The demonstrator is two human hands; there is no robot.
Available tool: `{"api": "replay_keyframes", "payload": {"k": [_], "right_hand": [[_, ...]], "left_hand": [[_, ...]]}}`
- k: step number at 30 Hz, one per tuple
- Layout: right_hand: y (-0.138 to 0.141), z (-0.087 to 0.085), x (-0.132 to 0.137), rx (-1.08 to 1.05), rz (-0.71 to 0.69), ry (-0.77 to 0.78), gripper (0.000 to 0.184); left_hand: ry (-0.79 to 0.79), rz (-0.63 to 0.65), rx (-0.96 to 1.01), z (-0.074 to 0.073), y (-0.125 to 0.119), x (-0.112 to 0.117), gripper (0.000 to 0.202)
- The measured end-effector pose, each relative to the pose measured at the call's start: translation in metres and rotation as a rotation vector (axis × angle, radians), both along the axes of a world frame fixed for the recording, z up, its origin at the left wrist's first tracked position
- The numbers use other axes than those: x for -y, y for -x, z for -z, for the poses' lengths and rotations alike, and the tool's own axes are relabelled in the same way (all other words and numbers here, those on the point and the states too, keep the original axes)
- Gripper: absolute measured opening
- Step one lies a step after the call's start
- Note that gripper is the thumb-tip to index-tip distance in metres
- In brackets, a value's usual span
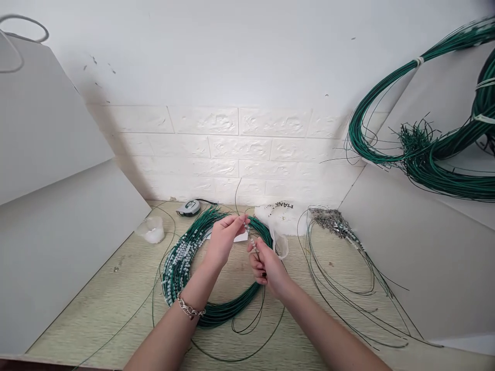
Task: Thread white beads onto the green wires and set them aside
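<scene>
My left hand [224, 238] and my right hand [266, 265] meet above a coiled bundle of green wires [185, 263] strung with white and pale beads. Both hands pinch one thin green wire [250, 238] that carries a short row of small beads between them. The left fingertips hold its upper end, the right fingers grip it lower down. A loose end of this wire rises toward the wall. A chain bracelet [191, 309] sits on my left wrist.
A small clear cup [152, 230] of white beads and a tape measure [188, 207] stand at the back left. A white plastic bag [280, 216] lies behind my hands. More thin wires with grey beads [336, 224] lie right. Large green wire coils [436, 154] hang on the right panel.
</scene>
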State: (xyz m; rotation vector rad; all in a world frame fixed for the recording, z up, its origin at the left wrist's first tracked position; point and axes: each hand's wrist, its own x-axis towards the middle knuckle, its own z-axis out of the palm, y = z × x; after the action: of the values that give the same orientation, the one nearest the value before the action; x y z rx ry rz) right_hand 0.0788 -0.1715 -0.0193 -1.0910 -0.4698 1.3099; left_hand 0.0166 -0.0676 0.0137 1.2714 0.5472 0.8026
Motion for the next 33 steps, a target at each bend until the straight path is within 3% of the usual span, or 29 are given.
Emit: {"api": "replay_keyframes", "payload": {"k": [3,6,12,17,25,29,33], "right_hand": [[-0.001,0.006,0.001,-0.031,-0.103,-0.017,0.046],[-0.001,0.008,0.003,-0.071,-0.151,-0.039,0.046],[-0.001,0.007,0.005,-0.214,-0.118,-0.012,0.035],[-0.002,0.008,0.007,-0.291,-0.158,-0.032,0.027],[-0.006,0.004,0.015,-0.151,-0.386,0.001,0.025],[-0.003,0.004,0.014,-0.192,-0.36,-0.009,0.021],[0.005,0.009,0.011,-0.349,-0.212,-0.05,0.018]], "left_hand": [[0.064,-0.082,0.11,0.004,0.0,0.002,0.043],[0.021,-0.173,0.182,0.006,0.002,0.004,0.058],[-0.157,-0.197,0.059,0.01,0.005,-0.003,0.021],[-0.129,-0.257,0.012,0.012,0.008,-0.013,0.027],[-0.018,-0.319,0.096,0.012,0.012,-0.025,0.032],[-0.001,-0.304,0.117,0.013,0.011,-0.025,0.032],[0.009,-0.283,0.144,0.013,0.011,-0.024,0.03]]}}
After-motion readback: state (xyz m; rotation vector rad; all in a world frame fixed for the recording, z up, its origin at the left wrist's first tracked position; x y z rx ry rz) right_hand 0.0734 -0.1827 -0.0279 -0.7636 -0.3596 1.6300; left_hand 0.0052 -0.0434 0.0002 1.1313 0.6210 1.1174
